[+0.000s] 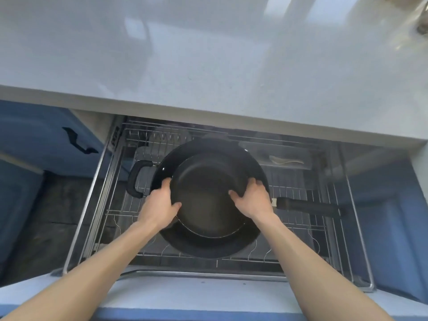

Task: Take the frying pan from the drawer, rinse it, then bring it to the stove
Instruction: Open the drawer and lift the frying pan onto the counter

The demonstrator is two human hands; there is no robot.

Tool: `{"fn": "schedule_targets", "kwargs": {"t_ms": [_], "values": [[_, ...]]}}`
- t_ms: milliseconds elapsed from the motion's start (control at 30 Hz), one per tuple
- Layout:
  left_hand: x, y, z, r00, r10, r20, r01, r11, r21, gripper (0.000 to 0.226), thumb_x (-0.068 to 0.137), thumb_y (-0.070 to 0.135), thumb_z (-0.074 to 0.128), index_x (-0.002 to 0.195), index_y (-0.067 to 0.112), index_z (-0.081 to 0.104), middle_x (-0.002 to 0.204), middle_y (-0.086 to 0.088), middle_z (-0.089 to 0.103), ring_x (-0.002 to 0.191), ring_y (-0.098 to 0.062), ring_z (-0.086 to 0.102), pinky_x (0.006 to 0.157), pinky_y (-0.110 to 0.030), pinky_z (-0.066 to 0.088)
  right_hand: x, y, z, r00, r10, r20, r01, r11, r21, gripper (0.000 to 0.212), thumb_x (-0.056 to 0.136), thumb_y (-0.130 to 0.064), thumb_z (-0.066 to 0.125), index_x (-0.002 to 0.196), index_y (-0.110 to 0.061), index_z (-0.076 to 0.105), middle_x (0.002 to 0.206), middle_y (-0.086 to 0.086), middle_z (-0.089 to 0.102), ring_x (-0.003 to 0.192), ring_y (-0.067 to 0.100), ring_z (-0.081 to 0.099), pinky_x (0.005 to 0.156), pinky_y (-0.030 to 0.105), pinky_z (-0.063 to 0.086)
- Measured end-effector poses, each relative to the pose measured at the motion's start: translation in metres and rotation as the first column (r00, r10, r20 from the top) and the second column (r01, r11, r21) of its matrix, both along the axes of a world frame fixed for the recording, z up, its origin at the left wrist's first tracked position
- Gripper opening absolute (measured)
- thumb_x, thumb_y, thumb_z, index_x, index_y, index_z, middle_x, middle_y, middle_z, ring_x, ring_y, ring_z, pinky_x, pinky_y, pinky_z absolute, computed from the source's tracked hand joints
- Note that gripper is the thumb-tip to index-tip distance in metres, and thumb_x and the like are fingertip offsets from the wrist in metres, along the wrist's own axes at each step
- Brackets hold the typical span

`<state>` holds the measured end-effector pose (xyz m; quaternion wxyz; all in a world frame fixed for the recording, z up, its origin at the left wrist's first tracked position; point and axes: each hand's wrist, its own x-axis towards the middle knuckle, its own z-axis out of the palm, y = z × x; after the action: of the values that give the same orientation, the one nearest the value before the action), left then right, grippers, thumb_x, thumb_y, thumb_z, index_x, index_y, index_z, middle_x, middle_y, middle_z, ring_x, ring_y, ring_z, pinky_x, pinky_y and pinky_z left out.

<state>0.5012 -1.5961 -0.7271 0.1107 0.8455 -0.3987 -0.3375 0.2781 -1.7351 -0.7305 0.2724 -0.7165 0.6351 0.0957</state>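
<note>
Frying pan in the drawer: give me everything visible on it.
The frying pan is round, dark and matte inside, with a thin pale metal rim. It sits nested in a larger black wok in the open wire drawer. The left hand and right hand grip its rim on opposite sides. A long black handle points right; the right hand hides its joint, so its owner is unclear.

Wide black wok [208, 247]: largely covered by the dark round frying pan [206, 193].
Long black handle [308, 206], right: my right hand [253, 200] hides its join.
Metal wire drawer [357, 230], far end: hidden under the pale grey countertop [185, 66].
</note>
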Motion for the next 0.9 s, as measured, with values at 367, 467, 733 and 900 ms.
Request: {"fn": "schedule_targets", "kwargs": {"t_ms": [367,467,733,900], "values": [[0.026,0.007,0.021,0.988,0.062,-0.145,-0.078,0.991,-0.112,0.079,0.09,0.018,0.086,0.16,0.029,0.05,0.132,0.003,0.076,0.123,-0.022,0.071,0.11,-0.044,0.056,-0.01,-0.001,0.014,0.978,-0.114,0.173,0.123,0.991,-0.043,0.059,0.095,-0.011,0.076,0.15,-0.01,0.056,0.147,0.018,0.055,0.13,0.044,0.063,0.112,0.051,0.055],[0.029,0.013,0.04,0.983,0.045,-0.177,-0.066,0.991,-0.117,0.078,0.089,0.016,0.088,0.158,0.026,0.053,0.128,0.007,0.077,0.119,-0.017,0.071,0.108,-0.039,0.056,-0.019,0.008,0.034,0.976,-0.092,0.197,0.102,0.994,-0.043,0.055,0.093,-0.002,0.071,0.146,-0.009,0.059,0.143,0.017,0.056,0.128,0.042,0.063,0.11,0.048,0.054],[0.03,0.032,0.114,0.986,-0.052,-0.157,0.028,0.989,-0.147,0.088,0.087,0.013,0.09,0.164,0.023,0.047,0.136,0.022,0.069,0.125,-0.007,0.065,0.116,-0.029,0.047,-0.049,0.029,0.106,0.983,0.083,0.163,-0.075,0.996,-0.054,0.044,0.093,0.001,0.061,0.136,-0.008,0.06,0.123,0.011,0.054,0.11,0.036,0.063,0.093,0.041,0.05],[0.027,0.04,0.168,0.988,-0.077,-0.13,0.061,0.99,-0.127,0.098,0.085,0.025,0.093,0.167,0.02,0.04,0.163,-0.001,0.054,0.15,-0.024,0.054,0.124,-0.038,0.041,-0.063,0.042,0.16,0.975,0.162,0.15,-0.15,0.985,-0.088,0.036,0.089,-0.008,0.066,0.126,-0.01,0.064,0.115,0.008,0.053,0.101,0.032,0.062,0.089,0.04,0.052]]}}
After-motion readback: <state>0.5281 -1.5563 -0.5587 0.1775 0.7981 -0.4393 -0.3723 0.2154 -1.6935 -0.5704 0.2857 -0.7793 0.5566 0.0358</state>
